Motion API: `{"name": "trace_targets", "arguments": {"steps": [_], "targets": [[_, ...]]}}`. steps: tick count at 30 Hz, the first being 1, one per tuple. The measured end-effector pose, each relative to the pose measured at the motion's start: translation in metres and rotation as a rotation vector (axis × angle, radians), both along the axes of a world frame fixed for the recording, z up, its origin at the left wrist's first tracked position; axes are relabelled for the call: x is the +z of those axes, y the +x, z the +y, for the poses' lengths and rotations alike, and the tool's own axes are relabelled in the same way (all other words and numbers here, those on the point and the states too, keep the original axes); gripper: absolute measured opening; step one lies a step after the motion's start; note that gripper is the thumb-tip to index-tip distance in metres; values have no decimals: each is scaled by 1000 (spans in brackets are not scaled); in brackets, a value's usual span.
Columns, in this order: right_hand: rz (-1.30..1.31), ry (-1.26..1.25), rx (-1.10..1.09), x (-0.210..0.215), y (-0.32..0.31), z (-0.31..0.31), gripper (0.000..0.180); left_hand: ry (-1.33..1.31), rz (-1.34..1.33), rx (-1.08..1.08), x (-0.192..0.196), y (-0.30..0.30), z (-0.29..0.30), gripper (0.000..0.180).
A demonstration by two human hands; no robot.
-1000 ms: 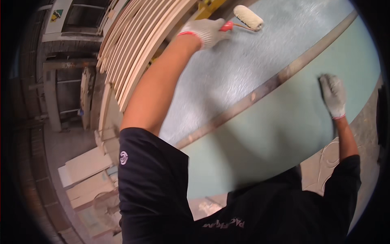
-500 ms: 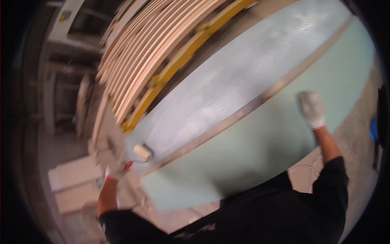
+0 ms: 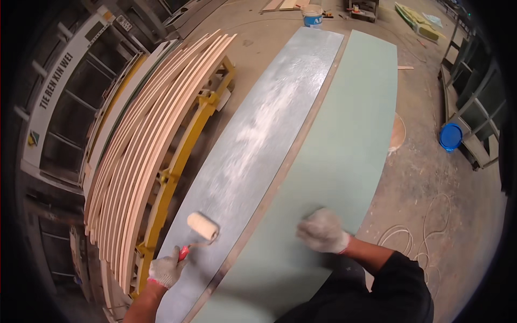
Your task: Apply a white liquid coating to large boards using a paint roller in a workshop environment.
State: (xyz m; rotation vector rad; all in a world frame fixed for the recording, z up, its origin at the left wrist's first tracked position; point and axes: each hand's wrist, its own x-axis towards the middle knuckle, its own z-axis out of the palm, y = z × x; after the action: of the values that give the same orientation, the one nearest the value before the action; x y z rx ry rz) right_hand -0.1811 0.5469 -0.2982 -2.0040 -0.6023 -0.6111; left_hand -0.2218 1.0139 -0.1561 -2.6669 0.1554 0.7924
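Note:
My left hand (image 3: 166, 269), in a pale knit glove, is closed around the red handle of a paint roller (image 3: 202, 226). The roller's cream sleeve is at the near end of a long grey panel (image 3: 237, 156), whose surface has wet-looking whitish streaks. Beside it on the right lies a long light green panel (image 3: 344, 129), with a narrow brownish strip (image 3: 280, 175) between the two. Over the near half of the green panel, my gloved right hand (image 3: 323, 230) is curled into a loose fist, and nothing shows in it. Whether it touches the panel I cannot tell.
Several long wooden strips (image 3: 145, 145) lie on a yellow metal frame (image 3: 180, 156) at the left. Past the panels' far end stands a white and blue bucket (image 3: 312, 16). On the right are a round tub (image 3: 397, 133), a blue lid (image 3: 451, 137) and a loose hose (image 3: 398, 231).
My view has swung, so the panels now run away from me more steeply. The roller stays in my left hand near the grey panel's near end. My right hand is now nearer, its fingers curled.

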Motion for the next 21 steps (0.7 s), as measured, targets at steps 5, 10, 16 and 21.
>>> {"name": "trace_targets", "arguments": {"steps": [5, 10, 16, 21], "targets": [[-8, -74, -328, -9, 121, -179, 17, -150, -95, 55, -26, 232, -214, 52], [204, -56, -513, -13, 189, -262, 12, -299, -180, -1, -69, 494, -404, 59], [320, -127, -405, -13, 211, -267, 8, -322, -326, -115, -84, 644, -511, 43], [406, -119, -476, -13, 205, -267, 8, -332, -185, -110, -87, 538, -425, 53]]}}
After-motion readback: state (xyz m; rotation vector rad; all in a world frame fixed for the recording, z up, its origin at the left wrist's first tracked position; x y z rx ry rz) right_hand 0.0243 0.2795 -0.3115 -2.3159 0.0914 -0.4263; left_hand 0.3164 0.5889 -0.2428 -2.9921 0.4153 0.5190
